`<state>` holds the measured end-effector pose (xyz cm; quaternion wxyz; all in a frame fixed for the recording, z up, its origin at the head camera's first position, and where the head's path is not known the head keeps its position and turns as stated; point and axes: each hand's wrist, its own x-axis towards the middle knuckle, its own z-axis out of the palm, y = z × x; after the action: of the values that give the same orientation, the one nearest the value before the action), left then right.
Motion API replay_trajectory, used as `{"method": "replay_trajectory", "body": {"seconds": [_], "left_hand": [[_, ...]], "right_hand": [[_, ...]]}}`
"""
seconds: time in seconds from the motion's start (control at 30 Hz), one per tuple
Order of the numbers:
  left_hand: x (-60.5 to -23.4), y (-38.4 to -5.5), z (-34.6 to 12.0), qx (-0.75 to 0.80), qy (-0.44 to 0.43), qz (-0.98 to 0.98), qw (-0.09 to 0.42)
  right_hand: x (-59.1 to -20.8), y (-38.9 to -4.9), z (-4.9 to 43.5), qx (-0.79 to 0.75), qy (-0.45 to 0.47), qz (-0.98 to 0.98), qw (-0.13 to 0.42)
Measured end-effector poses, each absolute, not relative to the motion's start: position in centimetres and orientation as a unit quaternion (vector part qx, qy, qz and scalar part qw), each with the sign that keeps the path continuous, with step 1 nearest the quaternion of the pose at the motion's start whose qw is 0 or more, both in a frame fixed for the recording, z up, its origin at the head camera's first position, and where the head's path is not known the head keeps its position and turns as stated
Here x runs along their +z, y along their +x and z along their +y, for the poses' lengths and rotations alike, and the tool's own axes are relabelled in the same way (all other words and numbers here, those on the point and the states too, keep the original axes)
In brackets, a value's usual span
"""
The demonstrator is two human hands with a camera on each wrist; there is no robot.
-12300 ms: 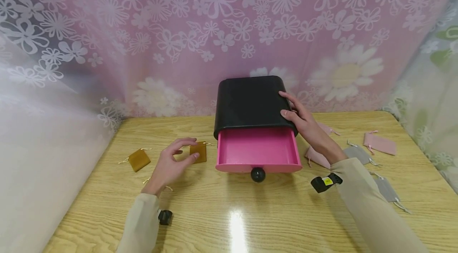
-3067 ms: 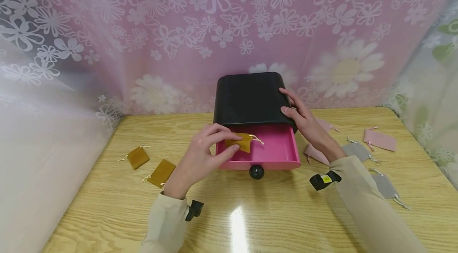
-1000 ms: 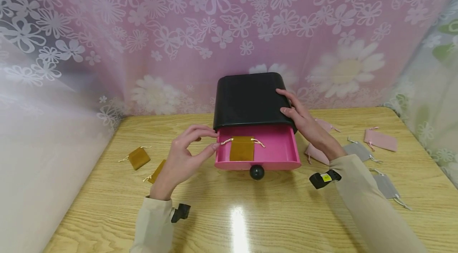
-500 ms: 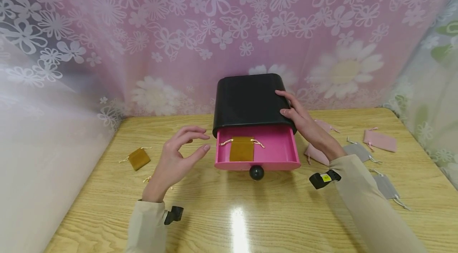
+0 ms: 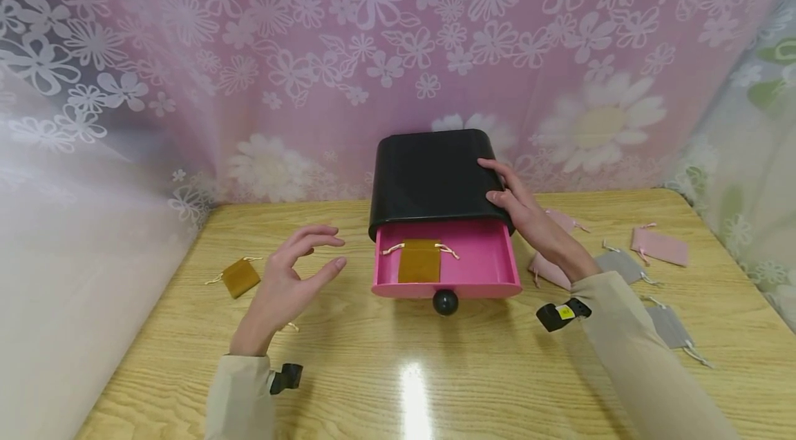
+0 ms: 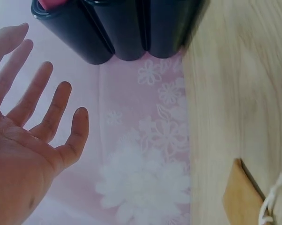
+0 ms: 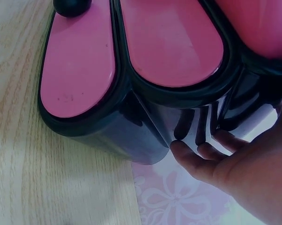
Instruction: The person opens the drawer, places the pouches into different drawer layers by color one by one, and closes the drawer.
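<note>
A black drawer cabinet (image 5: 435, 174) stands at the back of the table, its pink top drawer (image 5: 479, 253) pulled out. Inside the drawer, toward its left, lies a mustard drawstring pouch (image 5: 419, 262) with cords spread to both sides. My left hand (image 5: 292, 281) hovers left of the drawer, fingers apart and holding nothing. Beneath that hand another pouch is mostly hidden; only a bit of its cord (image 5: 289, 326) shows. A second mustard pouch (image 5: 240, 278) lies farther left. My right hand (image 5: 522, 208) rests against the cabinet's right side, fingertips (image 7: 181, 147) touching its black wall.
Right of the cabinet lie pink pouches (image 5: 660, 246) and grey pouches (image 5: 668, 326), some partly behind the right arm. A round black knob (image 5: 445, 302) sticks out from the drawer front. A flowered curtain (image 5: 298, 81) hangs behind the table.
Earlier the left hand lifted a mustard pouch from the table into the drawer and let it go. Since then it has drawn back leftward. The right hand stays on the cabinet.
</note>
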<state>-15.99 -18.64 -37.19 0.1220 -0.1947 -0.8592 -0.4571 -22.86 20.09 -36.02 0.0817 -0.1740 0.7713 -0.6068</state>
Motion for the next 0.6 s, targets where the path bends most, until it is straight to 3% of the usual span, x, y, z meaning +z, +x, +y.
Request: {"method": "replay_trajectory", "body": {"seconds": [0.6], "left_hand": [[-38.9,-16.1,-23.0,-0.407,-0.146,-0.899,0.061]], "right_hand": [[-36.1,-22.9,20.1,-0.614,-0.180,0.764,0.079]]}}
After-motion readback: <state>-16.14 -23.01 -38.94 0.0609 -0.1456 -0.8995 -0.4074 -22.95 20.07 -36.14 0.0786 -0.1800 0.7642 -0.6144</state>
